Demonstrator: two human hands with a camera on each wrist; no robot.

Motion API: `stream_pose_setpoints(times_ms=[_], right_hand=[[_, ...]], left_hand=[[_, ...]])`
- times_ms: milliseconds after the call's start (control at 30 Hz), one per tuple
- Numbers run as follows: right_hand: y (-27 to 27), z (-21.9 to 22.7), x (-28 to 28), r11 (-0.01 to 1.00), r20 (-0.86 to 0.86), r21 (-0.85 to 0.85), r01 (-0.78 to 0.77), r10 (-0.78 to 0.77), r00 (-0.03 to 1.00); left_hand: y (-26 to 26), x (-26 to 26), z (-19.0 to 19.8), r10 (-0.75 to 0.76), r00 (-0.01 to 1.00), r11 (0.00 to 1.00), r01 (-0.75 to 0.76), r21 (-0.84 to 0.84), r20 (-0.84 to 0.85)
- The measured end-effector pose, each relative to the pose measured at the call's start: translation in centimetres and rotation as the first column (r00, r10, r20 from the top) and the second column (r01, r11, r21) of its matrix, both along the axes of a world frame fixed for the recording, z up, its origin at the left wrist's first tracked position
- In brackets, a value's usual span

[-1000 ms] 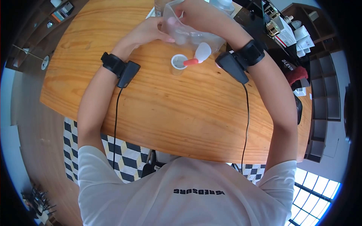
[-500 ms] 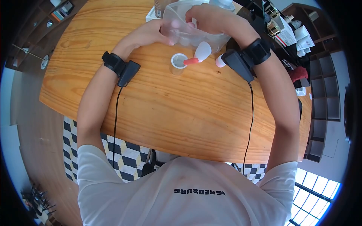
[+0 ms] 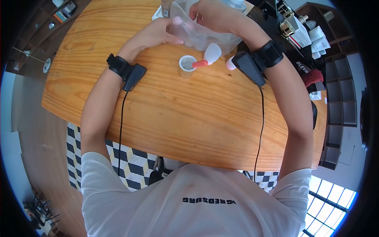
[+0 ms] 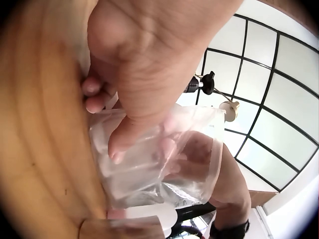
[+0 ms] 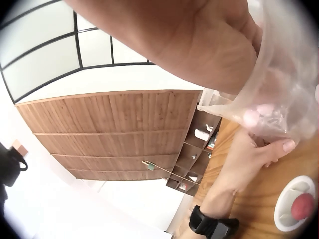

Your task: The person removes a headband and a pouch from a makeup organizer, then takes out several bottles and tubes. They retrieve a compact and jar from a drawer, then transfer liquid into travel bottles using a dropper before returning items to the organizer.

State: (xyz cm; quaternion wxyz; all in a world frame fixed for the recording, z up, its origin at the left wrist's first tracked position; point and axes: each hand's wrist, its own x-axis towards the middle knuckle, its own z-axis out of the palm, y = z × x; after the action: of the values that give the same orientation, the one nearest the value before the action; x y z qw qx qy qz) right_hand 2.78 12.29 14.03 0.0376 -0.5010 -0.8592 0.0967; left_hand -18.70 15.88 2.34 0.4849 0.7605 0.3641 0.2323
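Note:
A translucent plastic bag [image 3: 193, 33] stands at the far side of the table, with small pink pieces [image 5: 256, 114] showing through its wall. My left hand [image 3: 156, 33] grips the bag's left side, thumb [image 4: 122, 142] flat on the near face and fingers behind. My right hand [image 3: 217, 17] reaches into the mouth from the right. Its bent fingers show hazily through the plastic in the left wrist view; I cannot tell whether they hold a piece. Nearer me is a clear cup [image 3: 186, 66] with a white rim. A white oval piece with a red end [image 3: 212, 53] leans at it.
A pink-and-white piece [image 3: 231, 63] lies beside my right wrist. Behind the bag stand a brown bottle [image 3: 166, 7] and a clear container [image 3: 235, 4]. Boxes and white tubes [image 3: 317, 41] crowd the right side. Cables hang from both wrist cameras.
My right hand shifted right, uncovering the pink-and-white piece, and dipped into the bag. Since half a second ago it has risen slightly and the mouth has narrowed. My left hand has barely moved.

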Motion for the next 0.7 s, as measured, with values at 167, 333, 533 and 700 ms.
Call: stream_pose_setpoints(times_ms=[167,333,533,700], right_hand=[[-1.0,1.4,0.6,0.998,0.062,-0.042,-0.052,0.054,0.997],[-0.1,0.6,1.0,0.999,0.13,-0.024,-0.025,0.028,0.991],[-0.1,1.4,2.3,0.987,0.123,0.107,-0.117,0.104,0.987],[-8.4,8.5,0.2,0.911,0.051,0.376,0.166,-0.199,0.979]], left_hand=[[0.3,0.0,-0.5,0.025,0.999,1.0,-0.025,0.004,-0.03],[0.3,-0.1,-0.6,-0.004,1.0,1.0,0.004,-0.004,0.01],[-0.3,-0.1,-0.3,-0.04,0.995,0.999,0.041,-0.013,0.089],[0.6,-0.4,-1.8,-0.054,0.99,0.998,0.058,-0.024,0.132]])
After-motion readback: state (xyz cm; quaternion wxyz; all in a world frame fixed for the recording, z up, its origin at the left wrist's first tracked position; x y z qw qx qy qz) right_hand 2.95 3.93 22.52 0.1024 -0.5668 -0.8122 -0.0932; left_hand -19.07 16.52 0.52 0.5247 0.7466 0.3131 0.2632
